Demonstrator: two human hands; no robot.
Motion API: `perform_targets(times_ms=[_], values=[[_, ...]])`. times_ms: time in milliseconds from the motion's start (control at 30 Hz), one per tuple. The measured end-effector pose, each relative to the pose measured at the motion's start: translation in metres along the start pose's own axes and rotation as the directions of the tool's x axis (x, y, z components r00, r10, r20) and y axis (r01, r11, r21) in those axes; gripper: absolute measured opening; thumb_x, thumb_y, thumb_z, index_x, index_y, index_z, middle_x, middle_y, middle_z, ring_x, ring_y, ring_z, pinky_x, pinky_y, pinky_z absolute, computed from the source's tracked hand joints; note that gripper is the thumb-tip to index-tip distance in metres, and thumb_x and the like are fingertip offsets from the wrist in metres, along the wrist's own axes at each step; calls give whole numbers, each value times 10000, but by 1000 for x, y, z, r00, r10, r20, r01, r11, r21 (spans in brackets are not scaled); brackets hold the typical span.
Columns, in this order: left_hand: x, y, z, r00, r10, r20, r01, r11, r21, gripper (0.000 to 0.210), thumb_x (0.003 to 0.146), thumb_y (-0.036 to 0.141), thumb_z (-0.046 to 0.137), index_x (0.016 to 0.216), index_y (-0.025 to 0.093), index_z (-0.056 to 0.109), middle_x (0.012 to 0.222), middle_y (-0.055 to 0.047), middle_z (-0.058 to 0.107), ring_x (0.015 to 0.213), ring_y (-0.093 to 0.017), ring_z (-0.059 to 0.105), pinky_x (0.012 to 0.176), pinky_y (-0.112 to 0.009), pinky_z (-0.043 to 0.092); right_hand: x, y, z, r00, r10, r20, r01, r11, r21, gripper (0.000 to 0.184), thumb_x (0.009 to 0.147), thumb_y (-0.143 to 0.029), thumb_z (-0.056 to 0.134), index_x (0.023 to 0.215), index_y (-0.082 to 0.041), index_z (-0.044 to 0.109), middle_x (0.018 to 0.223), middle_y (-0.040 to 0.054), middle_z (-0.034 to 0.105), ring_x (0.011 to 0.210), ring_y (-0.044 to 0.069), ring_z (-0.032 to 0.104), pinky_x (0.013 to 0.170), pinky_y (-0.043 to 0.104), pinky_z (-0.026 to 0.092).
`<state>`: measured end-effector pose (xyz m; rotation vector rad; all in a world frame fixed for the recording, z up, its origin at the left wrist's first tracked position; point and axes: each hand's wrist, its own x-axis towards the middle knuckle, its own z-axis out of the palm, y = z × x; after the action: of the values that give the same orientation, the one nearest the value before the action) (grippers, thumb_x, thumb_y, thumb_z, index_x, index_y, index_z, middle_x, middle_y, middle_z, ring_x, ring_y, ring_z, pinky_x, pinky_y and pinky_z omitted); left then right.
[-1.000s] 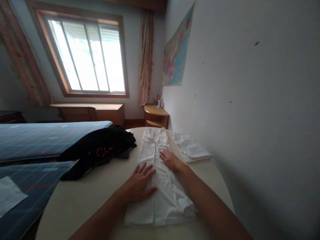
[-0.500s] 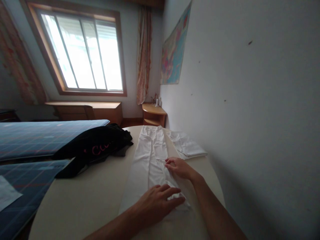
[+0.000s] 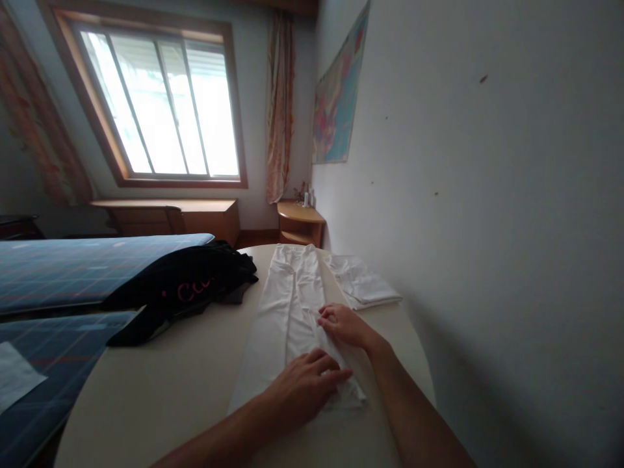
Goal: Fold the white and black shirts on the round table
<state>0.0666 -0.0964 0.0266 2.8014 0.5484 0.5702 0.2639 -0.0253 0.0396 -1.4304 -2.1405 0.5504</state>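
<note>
1. We note a pale round table point(image 3: 160, 377) across the lower centre of the frame.
2. White garment point(image 3: 268, 344): we find it lengthwise on the table, mid-frame to bottom centre.
3. Black garment point(image 3: 214, 270), pink lettering: left of centre.
4. Folded white cloth point(image 3: 363, 284): right of centre.
5. Left hand point(image 3: 303, 385): bottom centre, over the white garment; fingers bent, grip we cannot tell.
6. Right hand point(image 3: 344, 325): at its right edge; fingers curled closely, pinch unclear to us.
</note>
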Motion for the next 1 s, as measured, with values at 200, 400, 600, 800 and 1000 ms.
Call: perform_targets(times_ms=[200, 400, 600, 800, 1000], values=[[-3, -1, -7, 997, 27, -71, -23, 998, 64, 179, 920, 147, 503, 1023, 220, 630, 990, -51, 652, 970, -185, 573, 859, -302, 488, 0, 2, 3, 999, -18, -38, 17, 999, -30, 247, 859, -330, 578, 904, -154, 744, 1049, 111, 723, 1016, 227, 644, 943, 321, 449], [-14, 0, -24, 965, 88, -245, -77, 996, 54, 147, 862, 124, 481, 953, 203, 566, 930, -58, 639, 852, -164, 579, 814, -306, 473, -1, 2, 2, 998, -28, -48, 26, 999, -41, 222, 879, -312, 568, 953, -175, 727, 1044, 90, 725, 1040, 228, 629, 970, 338, 430], [-25, -8, -44, 988, 153, -22, -151, 985, 83, 224, 775, 126, 524, 973, 224, 563, 813, -7, 626, 745, -151, 579, 715, -280, 455, -1, 0, 7, 996, -51, -68, 49, 998, -38, 228, 888, -331, 574, 984, -188, 723, 1057, 82, 715, 1056, 230, 609, 985, 346, 421], [-33, -17, -51, 990, 79, 114, -86, 995, 58, 278, 699, 120, 571, 945, 243, 611, 826, 1, 631, 766, -159, 588, 689, -267, 444, 1, -2, 11, 995, -88, -42, 85, 995, -59, 214, 878, -295, 582, 997, -192, 728, 1094, 83, 713, 1070, 228, 609, 1003, 343, 412], [-39, -23, -61, 993, 28, 111, -26, 1000, -18, 244, 679, 119, 614, 879, 251, 656, 898, -2, 626, 818, -154, 582, 739, -263, 441, 1, 3, 11, 995, -85, -45, 81, 994, -67, 221, 876, -291, 583, 1004, -184, 728, 1078, 83, 721, 1059, 232, 615, 995, 343, 422]])
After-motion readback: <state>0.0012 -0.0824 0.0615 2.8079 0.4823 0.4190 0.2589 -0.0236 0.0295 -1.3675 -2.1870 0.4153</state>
